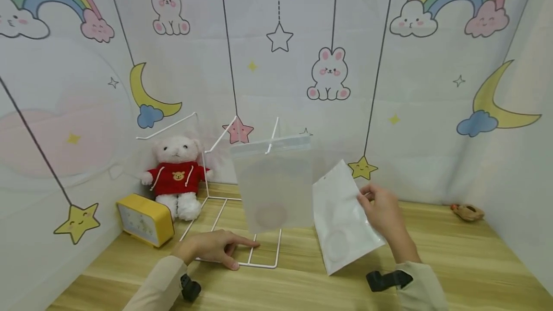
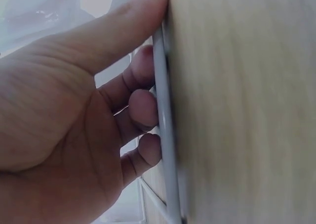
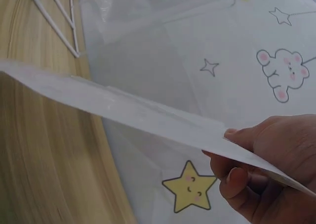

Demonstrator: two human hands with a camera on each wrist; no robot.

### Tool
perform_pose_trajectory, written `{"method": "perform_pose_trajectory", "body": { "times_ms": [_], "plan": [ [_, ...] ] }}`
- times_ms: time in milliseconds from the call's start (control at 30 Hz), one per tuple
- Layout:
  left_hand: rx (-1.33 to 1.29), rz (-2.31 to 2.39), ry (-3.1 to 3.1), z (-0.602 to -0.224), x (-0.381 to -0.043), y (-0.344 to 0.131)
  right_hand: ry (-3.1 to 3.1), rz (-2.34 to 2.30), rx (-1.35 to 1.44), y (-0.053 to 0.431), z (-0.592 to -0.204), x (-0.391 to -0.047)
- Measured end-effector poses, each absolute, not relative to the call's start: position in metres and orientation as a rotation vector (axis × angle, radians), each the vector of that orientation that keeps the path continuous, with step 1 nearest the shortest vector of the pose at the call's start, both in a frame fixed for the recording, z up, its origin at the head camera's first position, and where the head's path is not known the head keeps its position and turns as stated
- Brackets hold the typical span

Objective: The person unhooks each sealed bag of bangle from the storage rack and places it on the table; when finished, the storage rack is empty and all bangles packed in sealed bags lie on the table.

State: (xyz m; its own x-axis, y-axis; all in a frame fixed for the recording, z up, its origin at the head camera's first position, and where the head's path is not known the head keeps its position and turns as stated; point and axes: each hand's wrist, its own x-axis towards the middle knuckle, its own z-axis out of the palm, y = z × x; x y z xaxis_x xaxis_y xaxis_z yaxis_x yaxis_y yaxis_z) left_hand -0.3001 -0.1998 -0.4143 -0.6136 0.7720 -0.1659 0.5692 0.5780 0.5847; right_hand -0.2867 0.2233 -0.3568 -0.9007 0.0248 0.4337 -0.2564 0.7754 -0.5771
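Note:
My left hand (image 1: 216,246) rests low on the base of a white wire rack (image 1: 276,256), index finger stretched out. In the left wrist view, thumb and fingertips touch a rack wire (image 2: 165,110) just above the table. A white plastic pouch (image 1: 341,220) hangs tilted from my right hand (image 1: 382,208), which pinches its upper right edge between thumb and fingers. Edge-on, the pouch (image 3: 123,105) crosses the right wrist view. Between the hands, a frosted bag (image 1: 276,186) with a clear top strip hangs on one of the rack's prongs. Both bags show a faint round shape near the bottom.
Behind the rack's left side sits a white teddy bear (image 1: 176,176) in a red hoodie. A yellow clock (image 1: 144,220) stands at the left of the wooden table (image 1: 302,292). A small brown object (image 1: 468,212) lies back right. A printed cloth (image 1: 276,85) backs the table.

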Motion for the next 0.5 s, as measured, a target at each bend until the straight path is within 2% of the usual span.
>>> {"method": "perform_pose_trajectory", "body": {
  "times_ms": [500],
  "plan": [
    [1.096,0.702,2.385,-0.414,-0.300,-0.201,-2.781,0.988,0.104,0.211,-0.367,-0.291]
  ]
}}
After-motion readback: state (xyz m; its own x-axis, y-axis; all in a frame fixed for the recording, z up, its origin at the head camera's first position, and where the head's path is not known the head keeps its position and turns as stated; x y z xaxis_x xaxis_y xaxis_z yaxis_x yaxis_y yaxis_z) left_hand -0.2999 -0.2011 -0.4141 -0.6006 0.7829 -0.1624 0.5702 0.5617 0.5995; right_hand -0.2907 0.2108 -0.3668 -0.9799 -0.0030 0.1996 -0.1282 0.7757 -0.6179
